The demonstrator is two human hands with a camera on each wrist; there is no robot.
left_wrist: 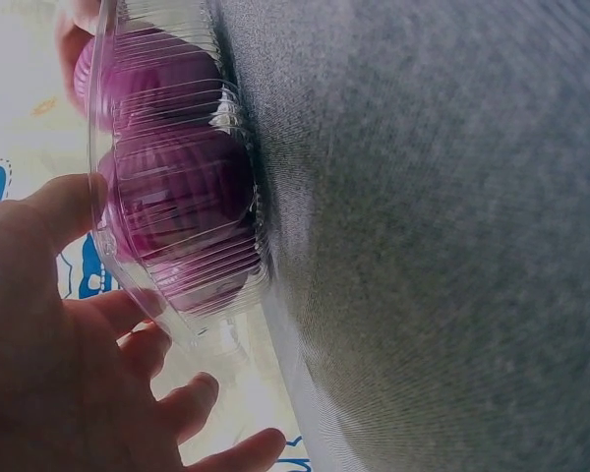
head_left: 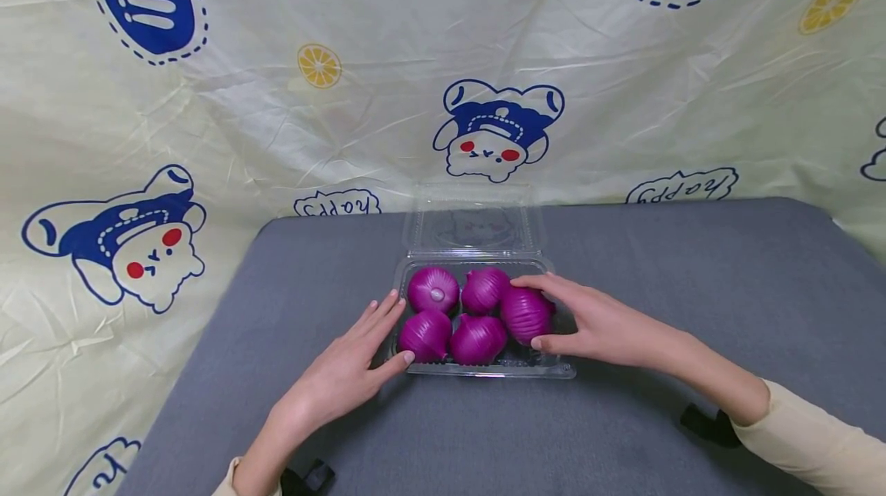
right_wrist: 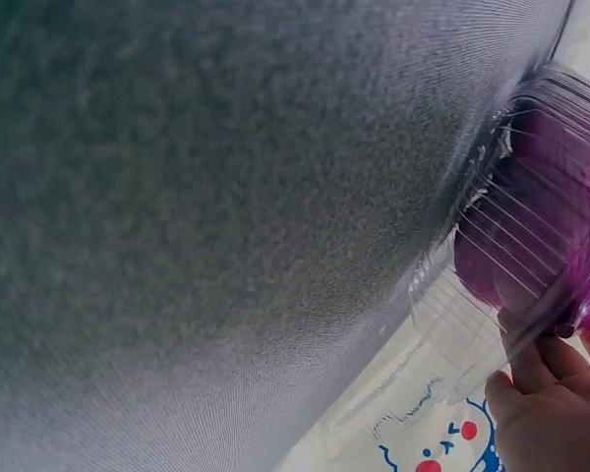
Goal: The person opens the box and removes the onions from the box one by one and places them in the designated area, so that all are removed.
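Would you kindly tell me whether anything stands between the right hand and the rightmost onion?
Nothing visible does: the right hand holds the rightmost onion between thumb and fingers, and the lid stands open at the far side of the box, out of the way.

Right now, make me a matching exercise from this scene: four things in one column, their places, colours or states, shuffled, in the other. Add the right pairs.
1. Left hand
2. Right hand
3. Clear lid
4. Tabletop

A. Open, at the far side of the container
B. Holding the rightmost purple onion
C. Grey
D. At the container's left side in the head view

Pairs: 1-D, 2-B, 3-A, 4-C
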